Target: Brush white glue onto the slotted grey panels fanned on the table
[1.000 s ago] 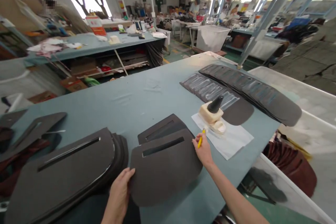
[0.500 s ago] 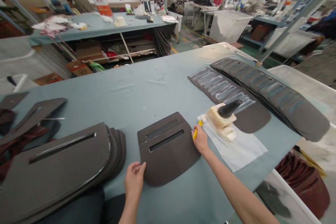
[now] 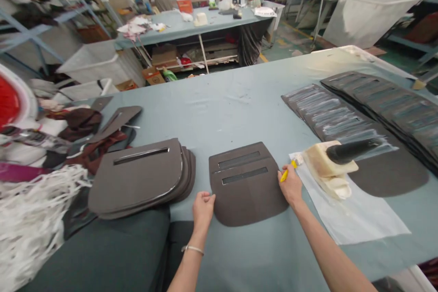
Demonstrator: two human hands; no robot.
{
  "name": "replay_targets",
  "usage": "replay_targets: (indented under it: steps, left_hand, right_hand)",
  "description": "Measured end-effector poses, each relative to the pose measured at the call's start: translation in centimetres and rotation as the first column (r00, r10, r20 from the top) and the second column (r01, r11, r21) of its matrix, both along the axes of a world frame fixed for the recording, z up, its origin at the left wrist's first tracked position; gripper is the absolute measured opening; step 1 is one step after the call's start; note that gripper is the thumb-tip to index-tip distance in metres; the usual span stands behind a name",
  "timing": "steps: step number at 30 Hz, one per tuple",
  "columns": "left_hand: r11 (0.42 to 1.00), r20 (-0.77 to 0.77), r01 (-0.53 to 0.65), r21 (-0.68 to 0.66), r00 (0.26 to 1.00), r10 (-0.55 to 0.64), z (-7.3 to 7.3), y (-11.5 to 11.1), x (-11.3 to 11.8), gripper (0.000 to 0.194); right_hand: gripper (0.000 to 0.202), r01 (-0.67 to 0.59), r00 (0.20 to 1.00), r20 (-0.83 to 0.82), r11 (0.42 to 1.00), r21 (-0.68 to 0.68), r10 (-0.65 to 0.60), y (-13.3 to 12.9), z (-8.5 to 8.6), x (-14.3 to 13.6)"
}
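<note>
Two stacked dark grey-brown panels with slots (image 3: 246,200) lie flat between my hands. My left hand (image 3: 203,210) is closed in a pinch at their left edge. In my right hand (image 3: 291,187) is a small brush with a yellow handle (image 3: 284,175), its pale bristles pointing away from me, while the fingers touch the panels' right edge. Just right of it, a cream plastic container (image 3: 316,157) with a black cone-shaped piece (image 3: 351,150) sits on a white sheet (image 3: 356,223).
A pile of slotted panels (image 3: 137,178) stands to the left. Overlapping panels with glossy streaks (image 3: 328,114) fan out at the right, beside another row (image 3: 386,105). Dark padded material (image 3: 119,246) and white netting (image 3: 37,223) fill the near left. Behind is another table (image 3: 222,20).
My view has swung left, so the table's contents appear farther right. Both hands stay at the panels' edges, and the brush remains in my right hand.
</note>
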State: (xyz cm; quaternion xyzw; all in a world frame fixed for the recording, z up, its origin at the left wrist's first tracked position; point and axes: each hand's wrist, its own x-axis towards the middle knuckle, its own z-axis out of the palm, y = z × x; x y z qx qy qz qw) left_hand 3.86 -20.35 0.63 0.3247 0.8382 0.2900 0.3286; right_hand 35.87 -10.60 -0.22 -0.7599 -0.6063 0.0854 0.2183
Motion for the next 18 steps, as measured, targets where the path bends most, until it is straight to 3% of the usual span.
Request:
replay_targets:
  steps: [7,18]
  left_hand:
    - [0.998,-0.042,-0.001,-0.059,0.999,-0.001,0.08,-0.07,0.24,0.022]
    - [0.996,-0.021,0.041,-0.075,0.999,-0.043,-0.59,-0.14,0.02,0.032]
  right_hand:
    - [0.018,-0.006,0.999,0.033,1.000,-0.015,0.006,0.01,0.44,-0.33]
    - [0.014,-0.003,0.999,0.043,0.999,-0.033,0.005,-0.06,0.88,-0.43]
